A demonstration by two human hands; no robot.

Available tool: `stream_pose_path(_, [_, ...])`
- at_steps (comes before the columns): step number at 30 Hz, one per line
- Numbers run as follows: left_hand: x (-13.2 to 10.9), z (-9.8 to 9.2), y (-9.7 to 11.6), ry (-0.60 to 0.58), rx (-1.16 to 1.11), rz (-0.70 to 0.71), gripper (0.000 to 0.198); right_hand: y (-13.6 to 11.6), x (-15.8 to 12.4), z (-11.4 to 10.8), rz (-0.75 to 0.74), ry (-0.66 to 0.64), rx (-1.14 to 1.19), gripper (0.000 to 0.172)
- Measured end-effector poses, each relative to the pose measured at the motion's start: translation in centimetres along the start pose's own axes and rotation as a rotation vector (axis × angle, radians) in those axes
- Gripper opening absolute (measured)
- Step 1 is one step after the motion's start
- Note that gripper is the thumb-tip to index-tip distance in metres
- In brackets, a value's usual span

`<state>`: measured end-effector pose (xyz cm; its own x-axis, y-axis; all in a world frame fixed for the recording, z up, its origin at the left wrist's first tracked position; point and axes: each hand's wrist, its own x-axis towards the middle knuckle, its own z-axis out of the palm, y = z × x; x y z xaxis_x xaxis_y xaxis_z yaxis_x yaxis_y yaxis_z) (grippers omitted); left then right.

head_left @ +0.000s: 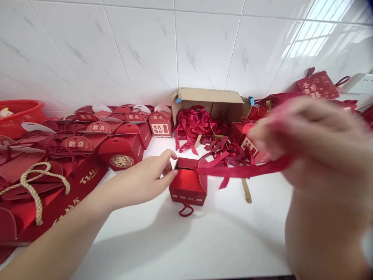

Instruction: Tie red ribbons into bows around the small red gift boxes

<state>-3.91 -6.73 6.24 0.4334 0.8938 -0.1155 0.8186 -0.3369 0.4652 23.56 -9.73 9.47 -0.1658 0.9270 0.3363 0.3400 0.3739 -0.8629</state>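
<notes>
- The left hand's (147,179) fingers are curled, thumb and index finger parted, at the left edge of the small red box (188,182); whether they pinch it or only touch it, I cannot tell.
- The right hand (323,140), raised and badly blurred, is closed on a red ribbon (247,170).
- That ribbon is glossy and deep crimson, stretched nearly level leftward to the box's right side; whether it is fastened there is unclear.
- The small red box stands on the white table (239,233) between the hands. Its sloping front panel is bright red, with pale characters along the darker lower face. The right side flap rises to a rounded edge, and a dark gap shows at the top.
- A dark red cord loop (186,210) lies against the table at the box's front.
- Just behind, a tangled ribbon heap (194,122) spills from a cardboard carton (210,94) lying open towards the person.
- A flat gold strip (246,190) lies to the right of the box.
- Farther left, many red gift boxes (121,149) stand in crowded rows, near a red plastic basket (21,120).
- Pale tiled wall (151,50) backs everything.
</notes>
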Motion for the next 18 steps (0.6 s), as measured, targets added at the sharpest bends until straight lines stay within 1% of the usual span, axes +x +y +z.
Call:
stream_pose_path(1, [0.0, -0.1, 0.1, -0.016, -0.024, -0.009, 0.029, 0.2, 0.7, 1.5, -0.016, -0.04, 0.035, 0.025])
stream_pose_path(3, [0.0, -0.2, 0.3, -0.045, -0.068, -0.02, 0.031, 1.0, 2.1, 4.4, -0.037, -0.141, -0.011, 0.014])
stream_pose_path(5, [0.0, -0.1, 0.3, -0.054, -0.109, -0.024, 0.032, 2.1, 3.1, 6.7, -0.033, -0.25, -0.111, 0.013])
stream_pose_path(7, [0.0, 0.0, 0.3, -0.055, -0.141, -0.026, 0.033, 3.2, 3.6, 8.0, -0.002, -0.323, -0.176, 0.014])
stream_pose_path(9, [-0.1, 0.1, 0.3, -0.057, -0.154, -0.026, 0.033, 3.9, 3.6, 8.4, 0.042, -0.364, -0.202, 0.014])
stream_pose_path(11, [-0.1, 0.2, 0.3, -0.064, -0.146, -0.027, 0.034, 4.1, 3.5, 8.4, 0.074, -0.39, -0.204, 0.014])
stream_pose_path(15, [-0.1, 0.1, 0.3, -0.071, -0.134, -0.04, 0.034, 3.9, 3.4, 8.2, 0.103, -0.426, -0.196, 0.016])
stream_pose_path(18, [-0.2, 0.2, 0.2, -0.059, -0.148, -0.032, 0.033, 3.8, 3.4, 8.2, 0.116, -0.427, -0.198, 0.015])
